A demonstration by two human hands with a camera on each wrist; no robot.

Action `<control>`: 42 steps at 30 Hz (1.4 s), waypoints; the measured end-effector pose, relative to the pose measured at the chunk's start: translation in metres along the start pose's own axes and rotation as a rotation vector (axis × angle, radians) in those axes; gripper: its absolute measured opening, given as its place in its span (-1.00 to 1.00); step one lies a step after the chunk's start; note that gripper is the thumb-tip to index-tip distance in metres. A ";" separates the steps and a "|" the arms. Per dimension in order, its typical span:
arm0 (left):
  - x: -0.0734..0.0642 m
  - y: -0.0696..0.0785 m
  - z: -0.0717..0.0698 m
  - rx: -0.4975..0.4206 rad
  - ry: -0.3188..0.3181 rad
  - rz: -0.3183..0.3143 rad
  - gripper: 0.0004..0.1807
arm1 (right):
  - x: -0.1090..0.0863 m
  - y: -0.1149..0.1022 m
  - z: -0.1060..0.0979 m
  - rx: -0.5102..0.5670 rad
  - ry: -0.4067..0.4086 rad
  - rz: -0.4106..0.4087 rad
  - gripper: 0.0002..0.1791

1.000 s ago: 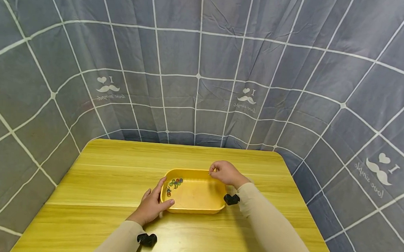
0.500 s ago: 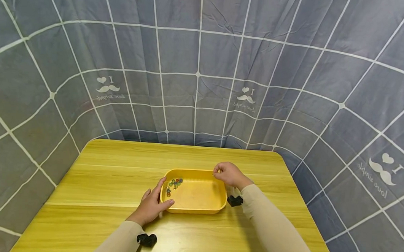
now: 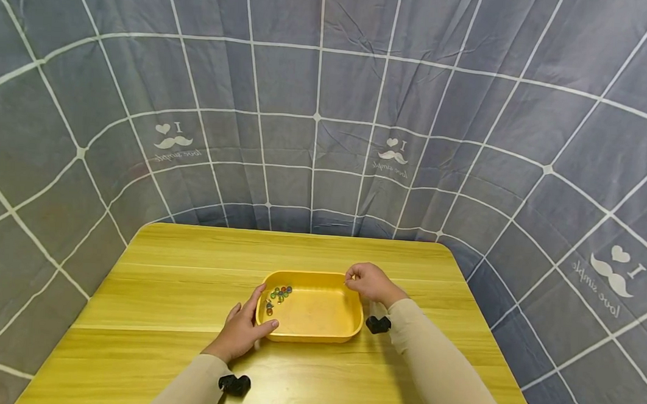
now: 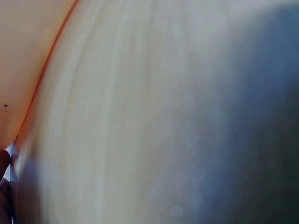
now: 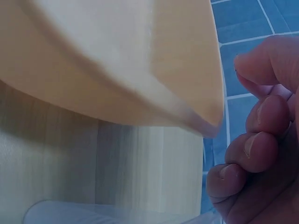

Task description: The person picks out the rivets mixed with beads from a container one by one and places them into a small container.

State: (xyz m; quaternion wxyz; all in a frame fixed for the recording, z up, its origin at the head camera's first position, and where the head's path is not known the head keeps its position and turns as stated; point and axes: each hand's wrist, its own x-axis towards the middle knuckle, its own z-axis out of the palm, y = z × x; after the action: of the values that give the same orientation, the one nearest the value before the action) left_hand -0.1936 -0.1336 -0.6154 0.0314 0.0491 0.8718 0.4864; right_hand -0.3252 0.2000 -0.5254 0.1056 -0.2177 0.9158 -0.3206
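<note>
A yellow plastic tray (image 3: 312, 308) lies on the wooden table, with several small coloured glass marbles (image 3: 281, 294) gathered at its left end. My left hand (image 3: 240, 330) grips that end, the thumb over the near rim and the fingers along the outer wall. In the left wrist view, dark fingertips (image 4: 4, 161) just show beside the tray wall (image 4: 28, 60). At the tray's far right corner my right hand (image 3: 371, 281) is held with curled fingers, thumb near the index finger. The right wrist view shows these curled fingers (image 5: 261, 151); whether anything small is between thumb and index cannot be told.
A whitish, partly see-through thing (image 3: 375, 307) sits under the right wrist, just right of the tray; its edge (image 5: 70, 212) also appears low in the right wrist view. Behind the table (image 3: 189, 250) hangs a grey checked curtain (image 3: 337, 148).
My right hand has moved a little to the right along the far rim, fingers still curled. The left hand, the tray and the marbles look unchanged.
</note>
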 end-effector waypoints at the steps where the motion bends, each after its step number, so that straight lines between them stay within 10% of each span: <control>1: 0.000 0.000 0.000 -0.001 0.002 0.002 0.07 | 0.000 0.000 0.000 0.002 -0.004 0.000 -0.93; 42: -0.002 -0.008 -0.001 0.013 0.002 0.021 0.08 | -0.035 0.037 -0.036 0.008 0.106 0.048 -0.83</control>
State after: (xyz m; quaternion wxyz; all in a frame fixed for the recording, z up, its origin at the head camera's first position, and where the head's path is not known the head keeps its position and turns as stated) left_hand -0.1919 -0.1391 -0.6215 0.0250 0.0580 0.8744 0.4811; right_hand -0.3183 0.2618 -0.5186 0.0654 -0.1777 0.9239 -0.3326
